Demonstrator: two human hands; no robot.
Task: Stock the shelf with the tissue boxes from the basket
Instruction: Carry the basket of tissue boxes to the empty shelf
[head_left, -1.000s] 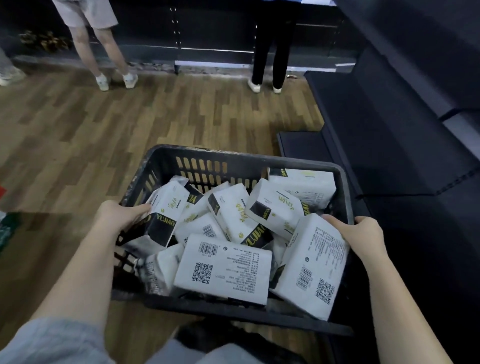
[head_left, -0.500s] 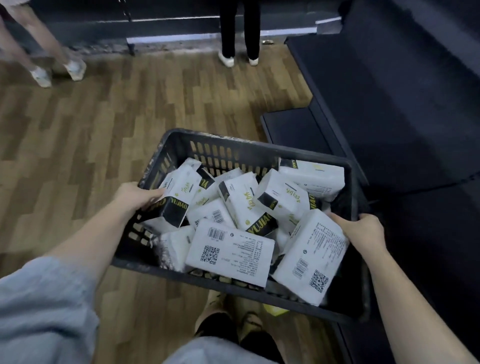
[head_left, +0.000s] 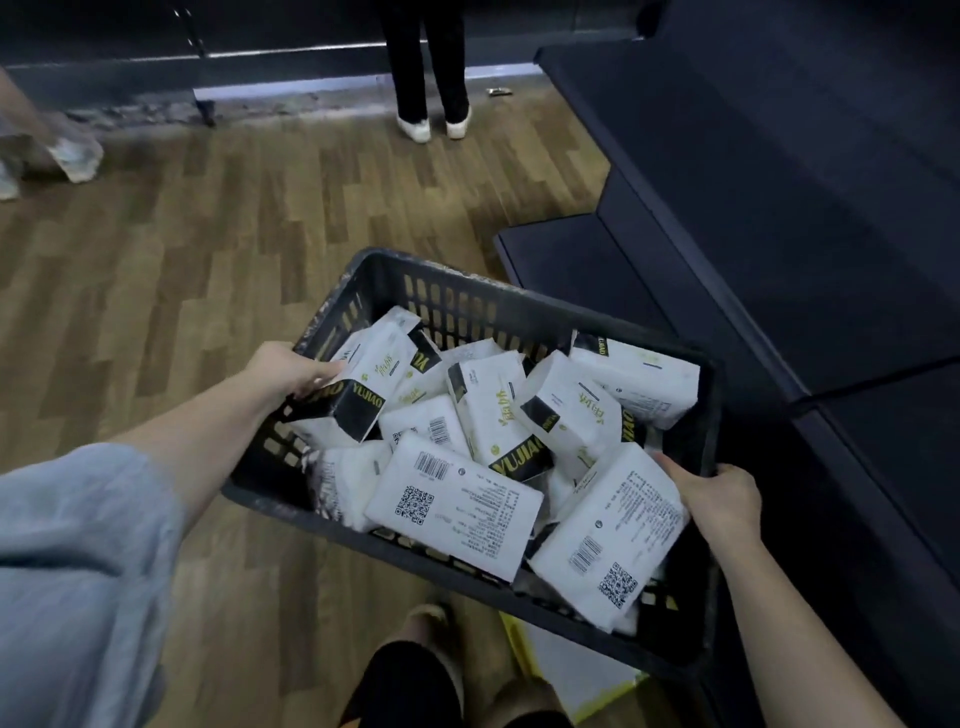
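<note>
A dark plastic basket (head_left: 524, 312) with slotted walls hangs in front of me, carried between both hands. Several white tissue packs with black and gold print lie jumbled inside it; one pack (head_left: 457, 506) shows a barcode and QR code near the front. My left hand (head_left: 293, 371) grips the basket's left rim, its fingers against a tilted pack (head_left: 363, 389). My right hand (head_left: 719, 493) grips the right rim, beside another pack (head_left: 613, 535). Dark shelves (head_left: 753, 218) stand empty to the right of the basket.
Wooden plank floor (head_left: 208, 249) stretches to the left and ahead. A person in dark trousers and white shoes (head_left: 431, 124) stands at the far wall. Another person's shoes (head_left: 72, 156) are at the far left. My feet (head_left: 431, 670) are below the basket.
The basket has swung to the right, closer to the dark shelves, and my view has turned with it. Both hands keep their grip on the rims.
</note>
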